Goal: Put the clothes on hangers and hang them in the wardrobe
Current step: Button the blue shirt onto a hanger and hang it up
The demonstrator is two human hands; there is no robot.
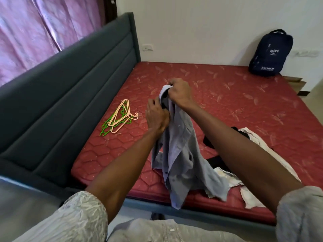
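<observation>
Home bedroom: bed (52, 105), curtains (35, 28).

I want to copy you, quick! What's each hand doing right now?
Left hand: grips the grey shirt just below its collar.
Right hand: pinches the shirt's collar at the top.

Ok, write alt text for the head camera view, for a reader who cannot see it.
Both hands, left hand and right hand, hold a grey shirt up by its collar above a red mattress. A pile of pink and green hangers lies to the left, more clothes to the right, and a dark backpack leans against the far wall.
</observation>
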